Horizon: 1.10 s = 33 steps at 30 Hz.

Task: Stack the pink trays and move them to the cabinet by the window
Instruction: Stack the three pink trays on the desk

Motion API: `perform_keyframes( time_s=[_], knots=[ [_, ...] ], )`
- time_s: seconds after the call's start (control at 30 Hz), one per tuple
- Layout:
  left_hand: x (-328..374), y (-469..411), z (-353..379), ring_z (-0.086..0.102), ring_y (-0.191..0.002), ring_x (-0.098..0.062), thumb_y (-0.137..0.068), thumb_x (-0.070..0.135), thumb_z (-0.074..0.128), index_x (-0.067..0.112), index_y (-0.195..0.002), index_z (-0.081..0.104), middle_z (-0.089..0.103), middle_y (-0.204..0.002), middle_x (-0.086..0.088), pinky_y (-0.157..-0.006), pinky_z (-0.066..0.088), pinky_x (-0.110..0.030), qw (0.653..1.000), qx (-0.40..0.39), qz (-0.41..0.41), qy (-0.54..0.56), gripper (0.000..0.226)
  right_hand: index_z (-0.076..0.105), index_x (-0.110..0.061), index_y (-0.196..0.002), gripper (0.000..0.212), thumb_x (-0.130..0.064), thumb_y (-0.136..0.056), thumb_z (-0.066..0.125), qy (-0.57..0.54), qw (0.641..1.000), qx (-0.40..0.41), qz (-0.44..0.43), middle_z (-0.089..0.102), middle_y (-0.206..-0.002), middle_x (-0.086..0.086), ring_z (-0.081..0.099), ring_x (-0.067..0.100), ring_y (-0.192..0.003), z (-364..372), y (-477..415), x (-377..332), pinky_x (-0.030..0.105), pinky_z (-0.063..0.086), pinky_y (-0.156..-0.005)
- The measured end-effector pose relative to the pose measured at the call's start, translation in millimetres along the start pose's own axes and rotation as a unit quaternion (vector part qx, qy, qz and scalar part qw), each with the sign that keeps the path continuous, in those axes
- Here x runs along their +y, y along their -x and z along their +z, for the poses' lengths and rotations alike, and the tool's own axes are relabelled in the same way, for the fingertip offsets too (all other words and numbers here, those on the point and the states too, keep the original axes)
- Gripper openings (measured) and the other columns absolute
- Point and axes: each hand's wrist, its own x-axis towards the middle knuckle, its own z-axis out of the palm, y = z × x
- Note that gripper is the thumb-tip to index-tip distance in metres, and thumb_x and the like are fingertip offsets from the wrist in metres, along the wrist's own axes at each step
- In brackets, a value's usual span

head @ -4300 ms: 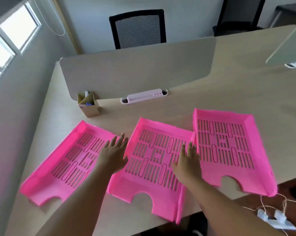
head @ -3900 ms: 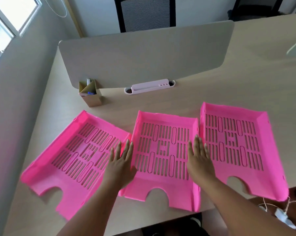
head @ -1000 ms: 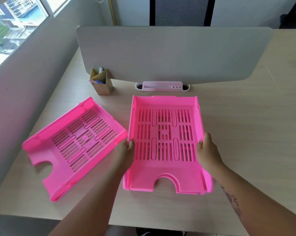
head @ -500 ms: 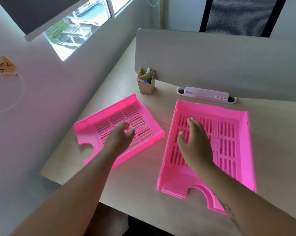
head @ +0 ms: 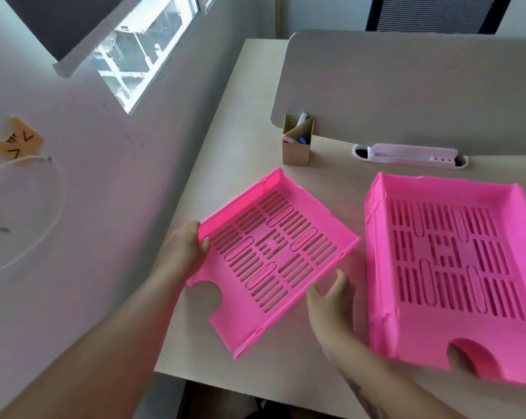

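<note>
A single pink slotted tray [head: 273,258] lies turned at an angle near the desk's left front corner, its near end slightly raised. My left hand [head: 189,252] grips its left rim with the thumb over the edge. My right hand [head: 331,300] holds its right rim from below, fingers curled against the side wall. To the right lies a thicker pink stack [head: 452,267] of two nested trays, flat on the desk [head: 249,131], with no hand on it. No cabinet is in view.
A cardboard pen holder [head: 296,140] and a white cable slot [head: 406,154] sit by the grey divider panel [head: 406,86] behind the trays. The wall with a window [head: 140,55] runs along the desk's left edge. A black chair [head: 437,13] stands beyond the divider.
The right tray now sits nested on the middle one. Both hands left that stack and moved left; they now hold the single tray's two sides. My view has turned left.
</note>
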Motion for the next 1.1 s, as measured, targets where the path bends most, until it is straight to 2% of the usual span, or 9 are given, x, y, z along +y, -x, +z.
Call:
perform_keyframes(
  time_s=[0.1,0.2,0.3,0.4,0.5,0.63,0.73,0.87,1.1],
  knots=[
    [-8.1,-13.6,6.4,0.063,-0.092,-0.033,-0.087,0.018,0.053,0.014,-0.100,0.064,0.066,-0.103,-0.014,-0.069,0.046,-0.034,1.000,0.002,0.006,-0.007,0.017,0.052,-0.007,-0.122,0.038,-0.023,-0.088,0.058,-0.027,0.998,0.001,0.056,0.058,-0.120,0.014,0.058,0.031,-0.101,12.9,-8.1,-1.4,0.041,0.049,-0.086],
    [-15.9,-24.6,5.5,0.063,-0.088,-0.035,-0.089,0.020,0.051,0.010,-0.092,0.065,0.067,-0.101,-0.017,-0.069,0.047,-0.034,1.000,-0.010,-0.016,-0.007,0.017,0.049,-0.008,-0.095,0.014,-0.018,-0.087,0.054,-0.053,0.996,-0.003,0.071,0.057,-0.097,0.011,0.049,0.023,-0.073,19.5,-12.4,-4.4,0.033,0.041,-0.064],
    [-19.6,-29.2,-5.5,0.063,-0.088,-0.036,-0.089,0.017,0.060,0.006,-0.087,0.065,0.068,-0.098,-0.020,-0.071,0.045,-0.035,0.999,-0.006,-0.003,0.042,0.013,0.044,-0.014,-0.087,0.010,-0.018,-0.084,0.053,-0.049,0.998,0.018,0.030,0.049,-0.087,0.007,0.041,0.018,-0.065,15.2,-14.5,-16.0,0.029,0.031,-0.055],
    [-17.3,-30.3,-33.4,0.053,-0.076,-0.031,-0.088,0.012,0.064,0.009,-0.076,0.053,0.062,-0.082,-0.019,-0.062,0.034,-0.035,0.996,0.000,0.018,0.088,0.016,0.041,-0.016,-0.080,0.015,-0.022,-0.082,0.055,-0.060,0.997,0.036,-0.032,0.048,-0.081,0.003,0.041,0.018,-0.061,-3.1,-12.5,-43.4,0.032,0.033,-0.056],
    [-2.0,-20.7,-70.9,0.043,-0.066,-0.024,-0.089,0.014,0.064,0.013,-0.068,0.046,0.049,-0.067,-0.005,-0.054,0.029,-0.033,0.994,-0.059,0.024,0.090,0.028,0.038,-0.012,-0.081,0.016,-0.017,-0.084,0.053,-0.085,0.992,0.049,-0.074,0.040,-0.070,-0.001,0.035,0.018,-0.054,-33.3,-12.2,-73.9,0.029,0.027,-0.048],
    [36.4,12.9,-103.5,0.053,-0.068,-0.022,-0.093,0.011,0.059,-0.002,-0.078,0.059,0.056,-0.073,-0.012,-0.060,0.039,-0.029,0.982,-0.116,0.019,0.150,0.020,0.038,-0.011,-0.088,0.015,-0.013,-0.085,0.052,-0.101,0.986,0.033,-0.126,0.035,-0.067,-0.003,0.029,0.013,-0.050,-92.5,-20.7,-95.3,0.026,0.024,-0.046],
    [83.7,48.0,-105.5,0.053,-0.067,-0.022,-0.093,0.015,0.058,-0.006,-0.086,0.063,0.060,-0.076,-0.017,-0.060,0.040,-0.029,0.987,-0.086,0.044,0.125,0.023,0.038,-0.012,-0.090,0.015,-0.012,-0.086,0.052,-0.104,0.981,0.020,-0.164,0.033,-0.071,-0.001,0.028,0.013,-0.055,-148.6,-35.0,-89.1,0.027,0.025,-0.046],
    [159.5,97.6,-79.0,0.049,-0.062,-0.022,-0.089,0.020,0.057,0.001,-0.074,0.060,0.055,-0.069,-0.007,-0.055,0.037,-0.029,0.992,-0.025,0.052,0.115,0.024,0.043,-0.010,-0.095,0.013,-0.013,-0.087,0.052,-0.093,0.976,0.044,-0.191,0.037,-0.074,0.000,0.032,0.016,-0.060,-226.6,-63.9,-65.4,0.030,0.027,-0.051],
    [259.3,167.0,-7.7,0.047,-0.058,-0.020,-0.087,0.021,0.054,0.008,-0.069,0.055,0.055,-0.065,-0.004,-0.051,0.037,-0.028,0.983,-0.011,0.037,0.177,0.021,0.040,-0.009,-0.097,0.012,-0.008,-0.088,0.048,-0.064,0.979,0.041,-0.191,0.040,-0.077,0.003,0.037,0.016,-0.062,-325.4,-101.6,-13.7,0.032,0.031,-0.052]
  ],
)
